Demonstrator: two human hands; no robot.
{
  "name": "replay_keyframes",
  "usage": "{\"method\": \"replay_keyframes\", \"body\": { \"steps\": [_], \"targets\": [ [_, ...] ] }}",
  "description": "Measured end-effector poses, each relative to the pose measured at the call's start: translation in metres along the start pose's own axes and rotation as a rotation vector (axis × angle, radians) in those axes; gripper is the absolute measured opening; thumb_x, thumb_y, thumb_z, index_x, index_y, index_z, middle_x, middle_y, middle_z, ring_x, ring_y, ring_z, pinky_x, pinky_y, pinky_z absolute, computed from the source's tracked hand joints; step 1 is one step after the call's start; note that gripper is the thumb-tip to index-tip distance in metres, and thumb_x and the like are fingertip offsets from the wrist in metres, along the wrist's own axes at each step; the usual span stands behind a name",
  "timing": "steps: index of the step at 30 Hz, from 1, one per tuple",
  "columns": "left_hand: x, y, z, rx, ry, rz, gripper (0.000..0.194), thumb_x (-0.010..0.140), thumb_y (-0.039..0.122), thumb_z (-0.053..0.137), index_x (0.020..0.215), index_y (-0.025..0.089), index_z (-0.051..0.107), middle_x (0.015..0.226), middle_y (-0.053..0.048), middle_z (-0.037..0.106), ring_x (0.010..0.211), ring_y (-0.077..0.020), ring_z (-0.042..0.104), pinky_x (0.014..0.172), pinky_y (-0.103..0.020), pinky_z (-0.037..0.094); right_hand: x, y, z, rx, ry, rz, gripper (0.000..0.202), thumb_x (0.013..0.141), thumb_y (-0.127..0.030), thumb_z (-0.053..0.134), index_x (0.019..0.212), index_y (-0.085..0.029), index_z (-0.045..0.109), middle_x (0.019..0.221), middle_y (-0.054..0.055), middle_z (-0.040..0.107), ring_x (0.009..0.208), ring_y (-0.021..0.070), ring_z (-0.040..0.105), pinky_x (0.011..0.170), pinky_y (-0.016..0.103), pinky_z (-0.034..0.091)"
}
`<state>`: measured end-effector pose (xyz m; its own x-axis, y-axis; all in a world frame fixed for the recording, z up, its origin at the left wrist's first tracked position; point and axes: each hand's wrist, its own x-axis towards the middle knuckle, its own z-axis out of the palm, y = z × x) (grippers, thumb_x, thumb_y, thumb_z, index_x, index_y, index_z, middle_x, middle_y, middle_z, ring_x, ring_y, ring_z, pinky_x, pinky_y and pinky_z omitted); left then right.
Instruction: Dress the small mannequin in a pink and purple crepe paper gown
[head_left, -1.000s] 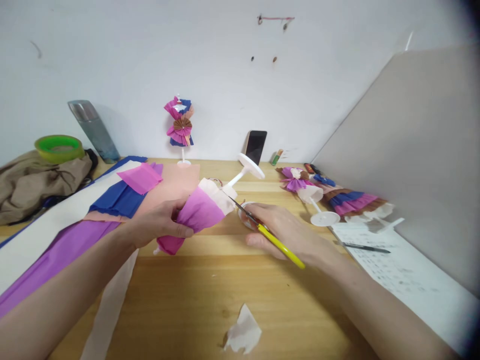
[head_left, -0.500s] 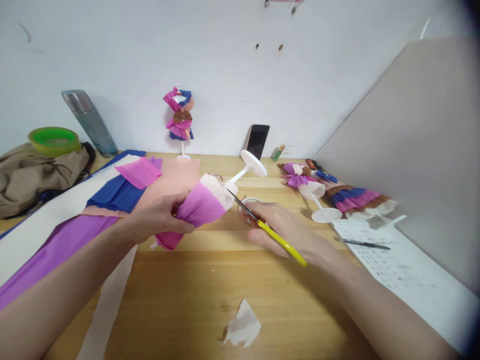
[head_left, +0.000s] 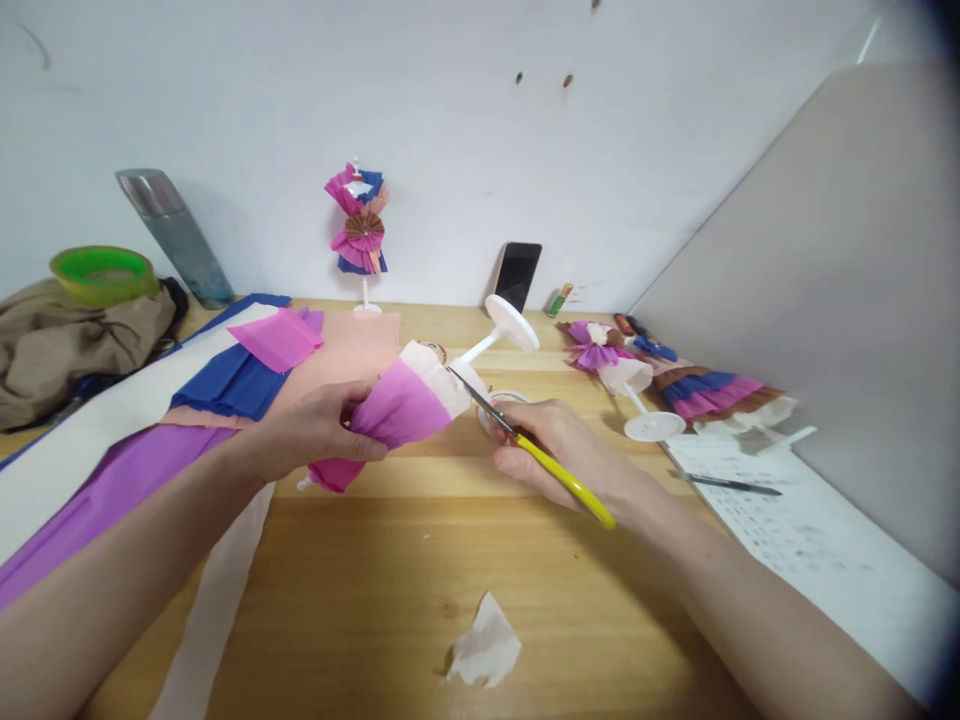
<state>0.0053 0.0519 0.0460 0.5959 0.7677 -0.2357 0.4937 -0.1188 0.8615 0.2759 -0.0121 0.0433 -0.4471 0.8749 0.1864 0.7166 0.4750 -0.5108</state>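
Note:
My left hand (head_left: 322,430) is closed round a small dress form wrapped in purple, magenta and white crepe paper (head_left: 405,405). The form lies tilted, its white stand (head_left: 511,322) pointing up to the right. In my right hand (head_left: 559,450) is a pair of scissors with yellow handles (head_left: 562,478). Their blade tips touch the white paper edge beside the stand's stem; whether the blades are parted I cannot tell. Behind my right fingers a round white item (head_left: 511,398), partly hidden, rests on the table. A torn white paper scrap (head_left: 486,645) lies nearer me.
Crepe paper sheets (head_left: 120,500) spread over the left side, near a flask (head_left: 176,235) and a green tape roll (head_left: 103,275). A dressed form (head_left: 364,230) and a phone (head_left: 519,272) stand at the wall. More dressed forms (head_left: 645,400) lie right, by a pen (head_left: 731,484) on paper.
The view has tilted down slightly. The scissor tips have shifted a little left along the white paper's edge; both hands keep their hold.

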Motion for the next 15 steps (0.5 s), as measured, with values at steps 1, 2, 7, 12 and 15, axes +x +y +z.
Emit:
{"method": "replay_keyframes", "body": {
  "steps": [1, 2, 7, 12, 15],
  "targets": [
    [0.0003, -0.0003, -0.0006, 0.01, 0.009, -0.003, 0.038, 0.064, 0.037, 0.074, 0.093, 0.018, 0.061, 0.083, -0.001, 0.06, 0.081, -0.0196, 0.056, 0.069, -0.028, 0.046, -0.0002, 0.0002, 0.0003, -0.001, 0.003, 0.002, 0.061, 0.086, -0.077, 0.029, 0.065, -0.021, 0.043, 0.062, 0.001, 0.045, 0.056, 0.0139, 0.036, 0.053, 0.027, 0.028],
    [0.0006, -0.0007, -0.001, 0.018, 0.019, -0.005, 0.036, 0.064, 0.037, 0.075, 0.091, 0.018, 0.061, 0.082, 0.0, 0.059, 0.079, -0.0185, 0.055, 0.068, -0.027, 0.045, -0.0004, 0.0001, 0.0004, 0.001, 0.004, 0.005, 0.061, 0.086, -0.076, 0.03, 0.065, -0.021, 0.043, 0.062, 0.001, 0.045, 0.056, 0.0138, 0.037, 0.053, 0.027, 0.028],
    [0.0026, -0.0049, -0.0023, 0.02, 0.042, 0.011, 0.033, 0.063, 0.039, 0.075, 0.081, 0.017, 0.057, 0.075, 0.003, 0.052, 0.071, -0.0145, 0.05, 0.062, -0.025, 0.039, -0.0007, -0.0002, 0.0007, 0.011, 0.006, 0.031, 0.057, 0.087, -0.073, 0.034, 0.066, -0.02, 0.044, 0.063, 0.001, 0.046, 0.057, 0.0137, 0.04, 0.053, 0.026, 0.029],
    [0.0041, -0.0079, -0.0042, 0.062, 0.076, -0.016, 0.036, 0.061, 0.041, 0.075, 0.079, 0.017, 0.055, 0.072, 0.004, 0.053, 0.069, -0.0153, 0.051, 0.06, -0.026, 0.039, 0.0014, 0.0025, 0.0021, 0.005, 0.027, 0.03, 0.055, 0.087, -0.071, 0.036, 0.063, -0.022, 0.041, 0.06, 0.001, 0.045, 0.055, 0.014, 0.041, 0.052, 0.026, 0.028],
    [0.0039, -0.0072, -0.0056, 0.074, 0.095, -0.023, 0.036, 0.061, 0.04, 0.075, 0.082, 0.018, 0.056, 0.074, 0.003, 0.054, 0.07, -0.0158, 0.051, 0.06, -0.026, 0.04, 0.0008, -0.0003, 0.0004, 0.029, 0.039, 0.038, 0.05, 0.089, -0.065, 0.039, 0.063, -0.022, 0.04, 0.058, 0.0, 0.044, 0.054, 0.0137, 0.042, 0.052, 0.026, 0.029]
  ]
}}
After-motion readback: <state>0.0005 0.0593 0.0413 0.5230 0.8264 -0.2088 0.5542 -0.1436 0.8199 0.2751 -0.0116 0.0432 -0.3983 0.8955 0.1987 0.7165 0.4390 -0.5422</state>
